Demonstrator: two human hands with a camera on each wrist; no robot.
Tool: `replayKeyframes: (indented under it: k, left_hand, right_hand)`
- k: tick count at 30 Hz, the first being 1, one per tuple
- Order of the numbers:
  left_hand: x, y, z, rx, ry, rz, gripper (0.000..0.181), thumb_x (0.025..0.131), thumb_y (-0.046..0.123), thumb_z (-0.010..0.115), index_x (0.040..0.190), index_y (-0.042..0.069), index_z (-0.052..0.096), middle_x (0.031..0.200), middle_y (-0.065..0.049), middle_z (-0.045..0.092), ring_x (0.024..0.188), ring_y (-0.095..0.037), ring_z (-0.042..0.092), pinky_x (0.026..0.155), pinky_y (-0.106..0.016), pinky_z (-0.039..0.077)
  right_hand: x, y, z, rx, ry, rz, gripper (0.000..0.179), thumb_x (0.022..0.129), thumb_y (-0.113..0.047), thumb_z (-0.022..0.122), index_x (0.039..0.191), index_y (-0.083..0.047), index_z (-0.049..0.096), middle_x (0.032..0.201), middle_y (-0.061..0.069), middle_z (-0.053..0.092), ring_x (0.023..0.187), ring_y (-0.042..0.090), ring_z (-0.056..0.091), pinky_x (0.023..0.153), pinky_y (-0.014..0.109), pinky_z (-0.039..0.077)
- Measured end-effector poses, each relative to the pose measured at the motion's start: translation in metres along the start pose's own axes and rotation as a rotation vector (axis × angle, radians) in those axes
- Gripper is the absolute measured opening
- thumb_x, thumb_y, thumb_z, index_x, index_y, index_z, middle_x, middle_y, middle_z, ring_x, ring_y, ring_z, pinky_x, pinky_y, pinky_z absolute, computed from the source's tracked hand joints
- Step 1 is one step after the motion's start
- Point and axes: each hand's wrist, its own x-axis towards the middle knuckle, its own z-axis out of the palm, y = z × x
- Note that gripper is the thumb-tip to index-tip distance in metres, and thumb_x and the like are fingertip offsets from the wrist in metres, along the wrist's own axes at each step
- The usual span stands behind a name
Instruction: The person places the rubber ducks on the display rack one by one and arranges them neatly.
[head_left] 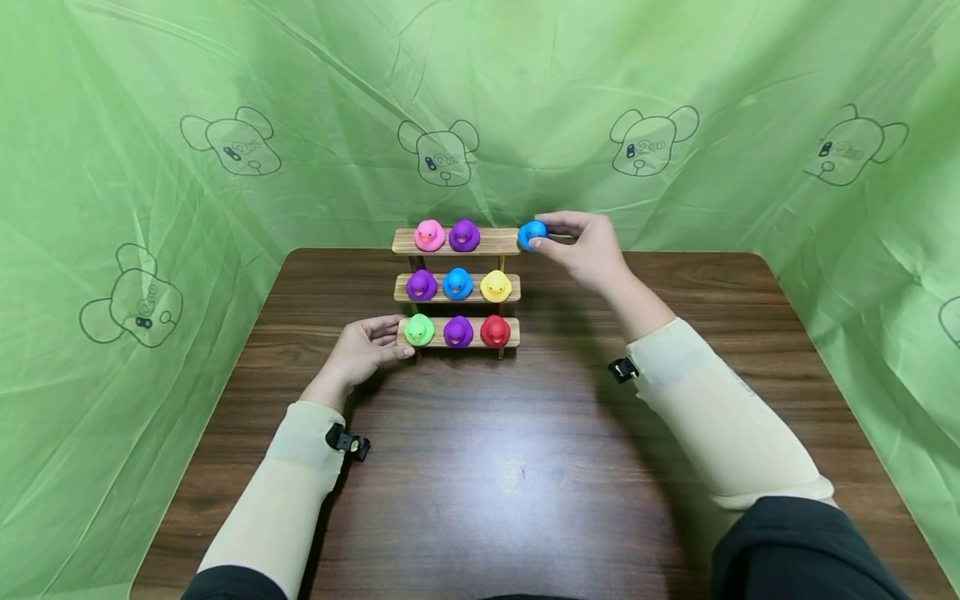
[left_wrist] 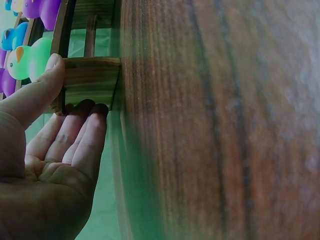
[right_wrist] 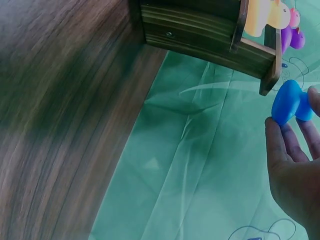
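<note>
A three-tier wooden shelf (head_left: 480, 242) bears rubber ducks. My left hand (head_left: 362, 348) grips the left end of its lowest tier, thumb on the front edge near the green duck (head_left: 418, 330) and fingers behind. In the left wrist view, this hand (left_wrist: 60, 155) holds the shelf's end board (left_wrist: 92, 75). At the right end of the top tier my right hand (head_left: 588, 248) pinches a blue duck (head_left: 532, 234) between thumb and fingers. In the right wrist view that blue duck (right_wrist: 287, 103) hangs just off the shelf's end.
The top tier holds a pink duck (head_left: 430, 235) and a purple duck (head_left: 464, 236). Purple, blue and yellow ducks (head_left: 496, 286) line the middle tier; purple and red ducks (head_left: 495, 331) share the lowest. A green curtain (head_left: 525, 92) borders the brown wooden table (head_left: 465, 500).
</note>
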Motion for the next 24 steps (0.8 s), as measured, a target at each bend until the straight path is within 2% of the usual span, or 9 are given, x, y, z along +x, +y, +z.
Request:
replayKeyframes:
  k: [9, 19, 24]
  left_hand:
    - [-0.001, 0.001, 0.000, -0.009, 0.003, 0.002, 0.071, 0.084, 0.001, 0.088, 0.147, -0.005, 0.056, 0.147, -0.023, 0.058, 0.129, -0.038, 0.061, 0.094, -0.021, 0.056]
    - [-0.001, 0.000, -0.001, -0.012, 0.011, 0.012, 0.070, 0.083, 0.000, 0.088, 0.145, -0.006, 0.057, 0.144, -0.025, 0.060, 0.128, -0.038, 0.061, 0.095, -0.021, 0.056]
    - [-0.001, 0.000, -0.001, -0.018, 0.009, 0.025, 0.070, 0.083, -0.001, 0.088, 0.145, -0.007, 0.056, 0.142, -0.027, 0.060, 0.127, -0.039, 0.061, 0.096, -0.021, 0.056]
  right_hand:
    - [0.011, -0.003, 0.015, -0.041, -0.026, -0.003, 0.042, 0.087, -0.022, 0.089, 0.125, -0.008, 0.077, 0.121, 0.011, 0.076, 0.111, 0.023, 0.072, 0.096, 0.028, 0.059]
    - [0.015, -0.008, 0.032, -0.011, -0.062, 0.014, 0.041, 0.089, -0.018, 0.088, 0.126, -0.007, 0.076, 0.124, 0.012, 0.075, 0.120, 0.027, 0.068, 0.100, 0.026, 0.056]
    - [0.017, -0.009, 0.037, -0.016, -0.061, 0.010, 0.040, 0.088, -0.019, 0.088, 0.125, -0.008, 0.077, 0.123, 0.010, 0.075, 0.121, 0.026, 0.068, 0.102, 0.028, 0.056]
